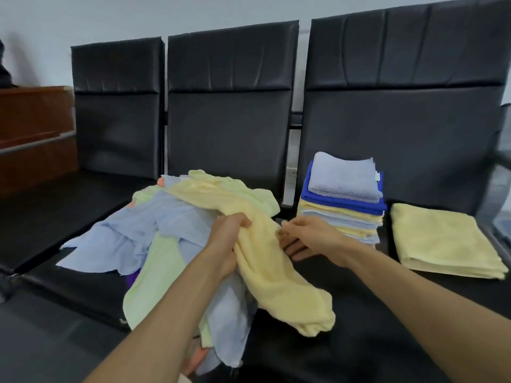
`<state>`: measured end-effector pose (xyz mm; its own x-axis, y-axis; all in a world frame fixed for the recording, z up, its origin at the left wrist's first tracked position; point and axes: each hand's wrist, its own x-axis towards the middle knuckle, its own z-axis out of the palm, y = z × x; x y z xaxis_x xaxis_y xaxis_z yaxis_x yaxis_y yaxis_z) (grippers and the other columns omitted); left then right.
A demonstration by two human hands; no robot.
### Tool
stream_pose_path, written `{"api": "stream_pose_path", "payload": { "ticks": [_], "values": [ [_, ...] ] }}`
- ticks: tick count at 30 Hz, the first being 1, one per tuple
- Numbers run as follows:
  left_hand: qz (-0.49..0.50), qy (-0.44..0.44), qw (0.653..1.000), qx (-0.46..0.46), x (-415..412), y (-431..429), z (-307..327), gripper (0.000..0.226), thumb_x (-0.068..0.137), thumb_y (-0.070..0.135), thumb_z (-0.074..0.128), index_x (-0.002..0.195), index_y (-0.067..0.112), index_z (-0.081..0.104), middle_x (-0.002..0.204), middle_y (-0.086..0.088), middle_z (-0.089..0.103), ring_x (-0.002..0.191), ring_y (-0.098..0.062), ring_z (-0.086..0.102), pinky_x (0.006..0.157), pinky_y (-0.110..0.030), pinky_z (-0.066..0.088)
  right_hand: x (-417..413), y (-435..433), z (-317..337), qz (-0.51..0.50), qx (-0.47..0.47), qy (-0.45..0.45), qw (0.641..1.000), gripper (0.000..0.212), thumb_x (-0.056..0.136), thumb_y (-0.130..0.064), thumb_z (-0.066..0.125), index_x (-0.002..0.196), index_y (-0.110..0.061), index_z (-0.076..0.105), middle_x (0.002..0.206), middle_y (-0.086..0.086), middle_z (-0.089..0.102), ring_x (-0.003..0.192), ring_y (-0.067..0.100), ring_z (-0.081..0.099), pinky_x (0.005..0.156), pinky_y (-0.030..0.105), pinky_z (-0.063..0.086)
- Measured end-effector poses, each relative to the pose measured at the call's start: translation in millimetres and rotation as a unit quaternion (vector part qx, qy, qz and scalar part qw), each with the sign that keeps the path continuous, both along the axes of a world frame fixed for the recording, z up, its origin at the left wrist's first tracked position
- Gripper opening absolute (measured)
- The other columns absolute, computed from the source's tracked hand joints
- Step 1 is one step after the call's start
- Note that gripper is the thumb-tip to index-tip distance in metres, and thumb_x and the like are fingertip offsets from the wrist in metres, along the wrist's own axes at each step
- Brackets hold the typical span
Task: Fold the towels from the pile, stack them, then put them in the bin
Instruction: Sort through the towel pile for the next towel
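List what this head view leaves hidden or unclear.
- Bin: none visible in the head view.
- Pile: lower towels covered by upper ones and the left hand; count unknowable.
- Yellow towel: edges bunched; right hand grip unclear.
- Stack: rear hidden.
- Folded yellow towel: layers unclear.

No legible text, brand, number or sign appears. A small white tag (376,176) projects from the edge of the top towel on the folded stack (343,205), but it is too small to read.
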<state>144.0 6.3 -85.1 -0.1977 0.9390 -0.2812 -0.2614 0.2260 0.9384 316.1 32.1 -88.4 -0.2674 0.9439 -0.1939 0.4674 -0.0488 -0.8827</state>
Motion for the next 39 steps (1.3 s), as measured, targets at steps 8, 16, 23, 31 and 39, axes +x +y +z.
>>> {"api": "stream_pose_path", "payload": {
  "ticks": [8, 16, 23, 31, 39],
  "values": [
    [-0.098, 0.034, 0.994, 0.028, -34.5, -17.1, -4.9, 0.029, 0.092, 0.038, 0.059, 0.111, 0.018, 0.067, 0.108, -0.002, 0.073, 0.104, -0.018, 0.065, 0.092, -0.033, 0.05, -71.2, 28.3, -19.8, -0.104, -0.124, 0.065, 0.985, 0.038, 0.093, -0.049, 0.055, 0.108, -0.014, 0.055, 0.093, 0.001, 0.06, 0.087, 0.017, 0.06, 0.085, 0.036, 0.051],
    [0.024, -0.016, 0.999, 0.028, -56.5, -8.4, -15.5, 0.037, 0.1, 0.039, 0.035, 0.115, 0.02, 0.063, 0.111, -0.006, 0.069, 0.105, -0.024, 0.063, 0.083, -0.036, 0.05, -82.9, 16.5, -18.2, -0.048, -0.117, -0.098, 0.987, 0.045, 0.096, -0.04, 0.055, 0.122, -0.004, 0.05, 0.104, 0.01, 0.06, 0.107, 0.024, 0.061, 0.09, 0.035, 0.049],
    [-0.014, -0.046, 0.998, 0.027, -57.3, -16.8, -12.0, 0.022, 0.096, 0.025, 0.047, 0.092, 0.017, 0.068, 0.074, -0.001, 0.074, 0.081, -0.02, 0.065, 0.068, -0.032, 0.051, -75.7, 15.7, -15.7, -0.056, -0.096, -0.076, 0.991, 0.018, 0.094, -0.021, 0.054, 0.09, -0.005, 0.061, 0.086, 0.01, 0.06, 0.075, 0.021, 0.055, 0.071, 0.031, 0.048],
    [-0.112, -0.088, 0.99, 0.024, -20.6, -17.0, 2.6, 0.034, 0.088, 0.026, 0.064, 0.12, 0.014, 0.067, 0.11, -0.008, 0.072, 0.106, -0.028, 0.066, 0.089, -0.038, 0.052, -21.9, 2.2, 23.2, -0.26, -0.061, 0.251, 0.931, 0.018, 0.1, -0.031, 0.041, 0.093, -0.021, 0.054, 0.1, 0.007, 0.061, 0.101, 0.028, 0.059, 0.09, 0.046, 0.052],
    [-0.202, -0.128, 0.971, -0.007, 48.2, -19.3, 11.6, 0.038, 0.097, 0.032, 0.044, 0.116, 0.008, 0.067, 0.112, -0.013, 0.071, 0.099, -0.027, 0.067, 0.081, -0.035, 0.051, 71.8, -50.4, 50.5, -0.254, 0.008, 0.353, 0.9, 0.026, 0.098, -0.042, 0.05, 0.097, -0.019, 0.061, 0.093, 0.0, 0.07, 0.084, 0.018, 0.066, 0.064, 0.033, 0.052]
  ]
}}
